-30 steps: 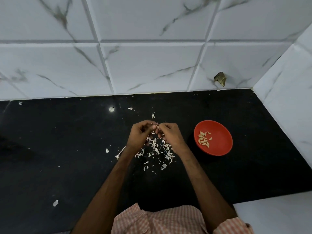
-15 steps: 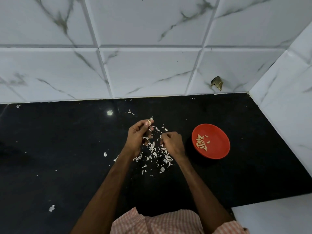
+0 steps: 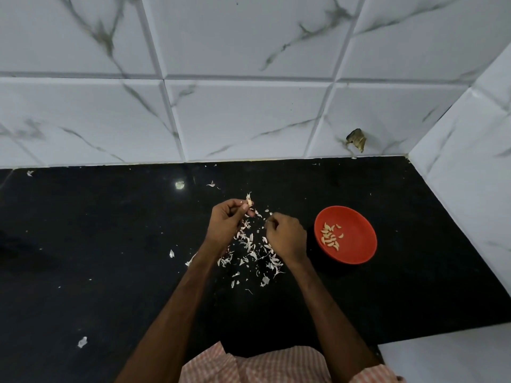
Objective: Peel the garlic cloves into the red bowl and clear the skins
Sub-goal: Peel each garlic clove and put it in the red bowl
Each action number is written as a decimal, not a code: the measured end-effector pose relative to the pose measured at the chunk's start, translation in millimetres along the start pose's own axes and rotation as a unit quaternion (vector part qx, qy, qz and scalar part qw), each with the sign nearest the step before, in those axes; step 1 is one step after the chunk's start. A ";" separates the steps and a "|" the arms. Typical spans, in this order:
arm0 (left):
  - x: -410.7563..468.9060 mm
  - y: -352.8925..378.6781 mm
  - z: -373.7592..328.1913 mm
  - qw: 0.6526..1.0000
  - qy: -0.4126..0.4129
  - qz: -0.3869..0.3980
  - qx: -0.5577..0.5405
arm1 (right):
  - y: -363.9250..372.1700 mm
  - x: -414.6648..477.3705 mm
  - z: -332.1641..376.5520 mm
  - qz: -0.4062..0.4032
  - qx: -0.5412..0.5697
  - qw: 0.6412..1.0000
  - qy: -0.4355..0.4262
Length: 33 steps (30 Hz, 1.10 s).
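Note:
My left hand [image 3: 226, 222] pinches a pale garlic clove [image 3: 249, 202] at its fingertips, above the black counter. My right hand [image 3: 287, 236] is a short way to the right, fingers curled; its fingertips seem to pinch a thin strip of skin, too small to be sure. Under and between the hands lies a scatter of white garlic skins [image 3: 253, 251]. The red bowl [image 3: 356, 250] stands just right of my right hand and holds several peeled cloves [image 3: 330, 239].
The black counter [image 3: 110, 272] meets white marble-look tiles at the back and a tiled side wall [image 3: 475, 189] on the right. Stray skin bits [image 3: 82, 341] lie at the left. A chipped tile hole [image 3: 356, 139] sits low on the back wall.
The hands were together at the clove; now they have pulled apart, the left keeping the clove and the right dropping lower and right toward the skins.

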<state>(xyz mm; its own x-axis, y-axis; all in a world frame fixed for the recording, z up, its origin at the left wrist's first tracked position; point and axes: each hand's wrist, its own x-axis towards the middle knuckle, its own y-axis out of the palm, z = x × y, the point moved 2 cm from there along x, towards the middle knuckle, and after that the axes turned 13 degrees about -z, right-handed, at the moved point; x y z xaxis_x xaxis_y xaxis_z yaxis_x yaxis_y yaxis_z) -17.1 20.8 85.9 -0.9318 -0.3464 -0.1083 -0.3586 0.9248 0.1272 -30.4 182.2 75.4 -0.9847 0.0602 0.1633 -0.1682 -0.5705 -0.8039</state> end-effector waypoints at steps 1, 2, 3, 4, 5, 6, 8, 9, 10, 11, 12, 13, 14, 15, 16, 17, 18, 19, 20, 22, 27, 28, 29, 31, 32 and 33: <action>-0.6 0.3 -1.7 1.000 0.008 -0.003 0.011 | -0.1 0.8 1.3 0.006 0.012 1.000 0.001; -1.0 0.4 -3.5 1.000 0.017 -0.007 0.023 | -0.7 1.9 2.9 0.010 0.025 1.000 -0.007; -0.8 0.0 -4.3 0.999 0.027 -0.011 0.040 | -1.6 3.5 4.3 0.011 0.043 0.999 -0.020; -0.7 -0.7 -4.4 0.997 0.039 -0.012 0.060 | -3.6 5.4 6.1 -0.001 0.066 0.997 -0.042; 0.0 -2.2 -4.1 0.995 0.054 -0.012 0.085 | -6.9 7.5 9.5 -0.022 0.096 0.993 -0.066; 0.7 -3.2 -4.4 0.992 0.070 -0.011 0.108 | -10.4 9.9 13.2 -0.043 0.127 0.987 -0.089; 2.3 -4.6 -4.3 0.982 0.101 -0.008 0.159 | -16.4 13.8 20.5 -0.063 0.168 0.976 -0.125; 3.1 -4.4 -4.2 0.975 0.120 -0.006 0.186 | -18.4 14.8 24.8 -0.061 0.167 0.974 -0.143; 3.6 -4.3 -4.0 0.968 0.140 -0.003 0.208 | -18.7 15.4 27.9 -0.055 0.156 0.973 -0.160; 3.6 -4.1 -4.5 0.961 0.158 0.000 0.228 | -17.4 15.6 28.8 -0.047 0.144 0.973 -0.173; 3.1 -4.0 -5.6 0.954 0.174 0.004 0.246 | -15.8 15.6 28.4 -0.040 0.136 0.973 -0.181; 2.7 -4.0 -6.7 0.947 0.186 0.008 0.262 | -15.0 15.1 27.8 -0.035 0.129 0.973 -0.187; 2.1 -4.0 -7.8 0.942 0.192 0.012 0.276 | -14.9 14.5 26.9 -0.036 0.123 0.973 -0.194; 1.6 -4.2 -9.0 0.937 0.194 0.014 0.289 | -14.5 14.1 26.1 -0.036 0.117 0.971 -0.203; 1.3 -3.7 -10.4 0.932 0.197 0.016 0.303 | -14.7 13.7 25.8 -0.038 0.108 0.971 -0.211; 1.3 -3.3 -11.8 0.927 0.200 0.016 0.316 | -15.7 13.2 26.9 -0.041 0.097 0.970 -0.217; 1.7 -2.8 -12.7 0.922 0.203 0.017 0.328 | -16.5 12.9 28.2 -0.045 0.085 0.970 -0.223; 1.7 -2.1 -13.4 0.918 0.204 0.018 0.338 | -17.0 13.0 29.3 -0.047 0.074 0.970 -0.227; 1.6 -1.5 -14.1 0.915 0.204 0.022 0.347 | -17.1 13.5 30.0 -0.047 0.065 0.970 -0.228; 1.6 -1.0 -15.2 0.908 0.202 0.030 0.365 | -17.9 13.8 31.7 -0.048 0.057 0.973 -0.220; 1.2 4.6 -18.3 0.867 0.219 0.055 0.444 | -20.4 12.3 35.1 -0.035 0.085 0.986 -0.136; 0.1 6.1 -19.6 0.855 0.230 0.061 0.461 | -21.3 12.3 35.6 -0.035 0.098 0.988 -0.118; -1.3 6.8 -21.0 0.844 0.242 0.064 0.474 | -22.1 12.5 35.5 -0.033 0.109 0.988 -0.103; -2.7 5.5 -22.3 0.837 0.253 0.064 0.481 | -22.5 12.2 33.9 -0.021 0.133 0.987 -0.083; -2.0 4.0 -22.9 0.842 0.250 0.061 0.474 | -22.4 11.8 33.2 -0.013 0.150 0.986 -0.077; -0.9 2.0 -22.9 0.851 0.244 0.055 0.461 | -22.1 10.9 31.9 -0.008 0.172 0.983 -0.068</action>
<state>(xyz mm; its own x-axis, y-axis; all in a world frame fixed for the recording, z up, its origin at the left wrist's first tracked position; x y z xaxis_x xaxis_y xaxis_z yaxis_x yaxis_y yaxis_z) -18.3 19.3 108.8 -0.9499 -0.0659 0.3054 -0.2808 0.6085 -0.7422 -36.0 169.3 113.2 -0.9629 -0.0259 0.2684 -0.1352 -0.8148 -0.5637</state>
